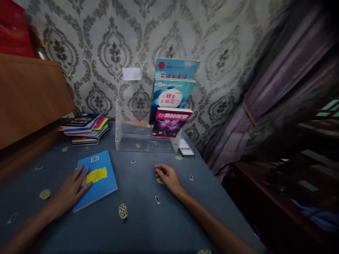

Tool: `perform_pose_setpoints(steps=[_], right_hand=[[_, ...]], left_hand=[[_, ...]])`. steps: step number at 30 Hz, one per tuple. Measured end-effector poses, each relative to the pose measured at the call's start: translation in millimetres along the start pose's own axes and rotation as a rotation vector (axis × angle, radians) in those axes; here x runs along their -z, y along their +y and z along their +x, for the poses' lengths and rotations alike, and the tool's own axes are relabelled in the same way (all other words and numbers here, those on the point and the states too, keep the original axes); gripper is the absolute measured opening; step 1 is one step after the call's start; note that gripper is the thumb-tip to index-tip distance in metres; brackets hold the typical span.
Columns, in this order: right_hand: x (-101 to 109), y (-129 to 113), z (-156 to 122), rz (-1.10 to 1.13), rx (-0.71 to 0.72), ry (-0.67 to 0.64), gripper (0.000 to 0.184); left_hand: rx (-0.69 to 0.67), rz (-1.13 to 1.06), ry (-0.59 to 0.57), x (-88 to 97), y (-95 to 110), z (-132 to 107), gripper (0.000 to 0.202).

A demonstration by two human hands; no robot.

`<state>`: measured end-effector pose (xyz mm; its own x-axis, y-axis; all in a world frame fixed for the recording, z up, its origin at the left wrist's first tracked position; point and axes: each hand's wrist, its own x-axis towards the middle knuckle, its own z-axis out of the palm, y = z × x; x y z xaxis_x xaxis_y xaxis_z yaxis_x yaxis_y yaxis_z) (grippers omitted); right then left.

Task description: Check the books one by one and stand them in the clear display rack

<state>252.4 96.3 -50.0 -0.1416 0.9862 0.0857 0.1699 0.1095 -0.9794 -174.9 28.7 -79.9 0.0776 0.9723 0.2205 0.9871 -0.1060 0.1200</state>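
Note:
A blue book (108,183) with a yellow panel and a barcode lies flat on the left of the table. My left hand (75,187) rests on its left part, fingers spread. To the right, my right hand (166,177) lies on the table with loosely curled fingers; I see nothing in them. Beyond the hands stands a clear stepped book rack (132,143). On its right side lean a purple-and-pink book (171,124), a teal book (172,95) behind it, and a taller blue book (177,68) at the back.
Stacked books (84,132) stand at the back left, beside a wooden cabinet (31,98). A pixelated white item (185,147) lies right of the rack. The patterned cloth (137,225) covers the table, whose right edge runs near a tied curtain (238,106).

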Motion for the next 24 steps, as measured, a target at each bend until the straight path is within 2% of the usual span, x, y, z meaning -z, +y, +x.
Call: perform_pose_setpoints(steps=[3, 6, 9, 12, 14, 16, 18, 20, 22, 24], right_hand=[[4, -1, 2, 0.059, 0.022, 0.033, 0.031], [14, -2, 11, 0.087, 0.059, 0.113, 0.033], [30, -7, 26, 0.098, 0.109, 0.206, 0.037], [52, -19, 45, 0.092, 0.171, 0.272, 0.04], [68, -31, 60, 0.052, 0.244, 0.329, 0.04], [85, -45, 75, -0.005, 0.312, 0.407, 0.043], [102, -59, 91, -0.083, 0.351, 0.482, 0.049], [117, -72, 107, -0.181, 0.386, 0.51, 0.05], [128, -82, 120, -0.289, 0.43, 0.497, 0.044], [135, -89, 131, -0.378, 0.46, 0.472, 0.035]], left_hand=[[-0.129, -0.009, 0.111, -12.9, 11, -10, 0.063], [-0.257, -0.021, 0.178, -19.5, 42, -17, 0.061], [-0.352, -0.038, 0.156, -17.4, 85, -17, 0.06], [-0.407, -0.04, 0.038, -2.7, 128, -3, 0.062], [-0.446, -0.044, -0.082, 16.8, 153, 21, 0.064], [-0.418, -0.088, -0.169, 42.9, 174, 59, 0.058], [-0.368, -0.191, -0.088, 70.7, 194, 107, 0.054], [-0.334, -0.291, 0.094, 93.2, 215, 158, 0.052], [-0.329, -0.333, 0.185, 105.6, 235, 202, 0.048], [-0.342, -0.331, 0.203, 108.2, 254, 233, 0.04]])
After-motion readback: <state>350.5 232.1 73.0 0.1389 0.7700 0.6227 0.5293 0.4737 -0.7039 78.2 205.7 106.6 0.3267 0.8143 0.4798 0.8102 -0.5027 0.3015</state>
